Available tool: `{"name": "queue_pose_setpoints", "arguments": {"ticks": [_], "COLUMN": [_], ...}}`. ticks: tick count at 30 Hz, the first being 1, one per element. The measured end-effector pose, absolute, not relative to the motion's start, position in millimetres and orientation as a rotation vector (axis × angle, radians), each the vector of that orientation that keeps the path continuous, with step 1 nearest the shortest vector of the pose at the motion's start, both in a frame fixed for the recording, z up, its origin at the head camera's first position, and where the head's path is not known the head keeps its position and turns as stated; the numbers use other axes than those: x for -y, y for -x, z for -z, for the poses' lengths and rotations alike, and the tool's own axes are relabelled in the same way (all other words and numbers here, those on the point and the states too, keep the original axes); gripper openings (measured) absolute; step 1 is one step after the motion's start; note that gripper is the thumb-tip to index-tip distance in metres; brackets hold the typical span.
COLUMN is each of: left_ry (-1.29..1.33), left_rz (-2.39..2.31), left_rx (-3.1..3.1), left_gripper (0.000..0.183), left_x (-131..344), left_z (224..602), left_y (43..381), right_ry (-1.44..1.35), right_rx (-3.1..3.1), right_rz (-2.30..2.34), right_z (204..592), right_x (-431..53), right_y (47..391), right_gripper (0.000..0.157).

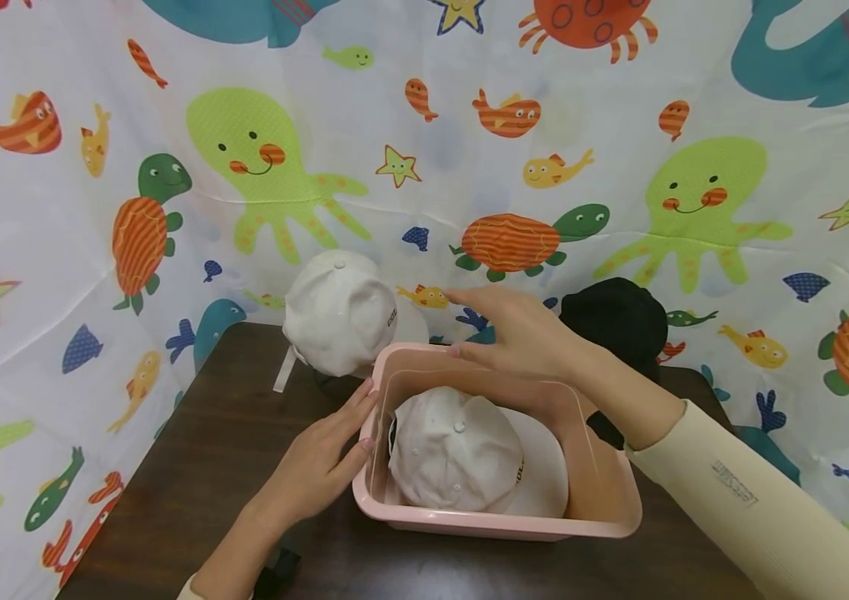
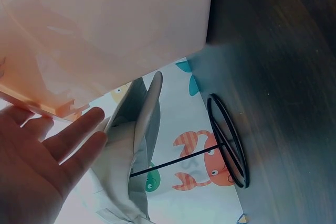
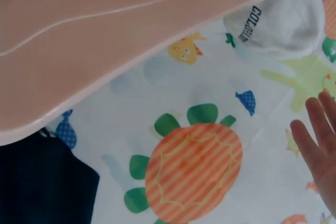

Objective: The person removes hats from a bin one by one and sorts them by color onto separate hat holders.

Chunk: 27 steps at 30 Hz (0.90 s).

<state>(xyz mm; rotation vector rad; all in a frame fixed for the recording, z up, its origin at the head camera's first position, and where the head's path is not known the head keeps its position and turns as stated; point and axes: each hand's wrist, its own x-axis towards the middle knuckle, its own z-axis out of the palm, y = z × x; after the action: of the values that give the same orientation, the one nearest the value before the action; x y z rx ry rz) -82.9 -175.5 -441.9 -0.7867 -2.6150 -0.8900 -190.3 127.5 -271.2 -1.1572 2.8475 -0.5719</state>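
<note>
A pink plastic bin [image 1: 499, 525] stands on the dark table with a white baseball cap [image 1: 454, 458] lying crown up inside it, brim to the right. My left hand [image 1: 327, 462] touches the bin's left rim, fingers extended; in the left wrist view they spread beside the bin wall [image 2: 121, 19]. Over the far rim hovers my right hand [image 1: 517, 329], its fingers pointing left and nothing in it. The right wrist view has that hand [image 3: 321, 142] at the right edge, apart from the bin.
Behind the bin at left, another white cap [image 1: 337, 312] sits on a black wire stand [image 2: 228, 142]. A black cap [image 1: 615, 321] is at the back right, partly behind my right forearm. A sea-animal curtain [image 1: 469, 150] hangs behind the dark table [image 1: 244, 408].
</note>
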Motion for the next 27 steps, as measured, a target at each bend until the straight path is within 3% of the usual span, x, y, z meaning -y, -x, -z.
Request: {"name": "queue_pose_setpoints", "arguments": {"ticks": [17, 27], "left_ry": [0.776, 0.766], "left_rz": [0.899, 0.901], "left_rx": [2.633, 2.64], "left_gripper": [0.058, 0.058], "left_x": [174.6, 174.5], "left_z": [440.4, 440.4], "left_y": [83.3, 82.4], "right_ry": [1.312, 1.495], "right_rx": [-2.789, -2.715], "right_rz": [0.484, 0.472], "right_z": [300.5, 325.9], "right_x": [-158.3, -169.1], "right_y": [160.8, 149.7], "right_gripper": [0.094, 0.084]}}
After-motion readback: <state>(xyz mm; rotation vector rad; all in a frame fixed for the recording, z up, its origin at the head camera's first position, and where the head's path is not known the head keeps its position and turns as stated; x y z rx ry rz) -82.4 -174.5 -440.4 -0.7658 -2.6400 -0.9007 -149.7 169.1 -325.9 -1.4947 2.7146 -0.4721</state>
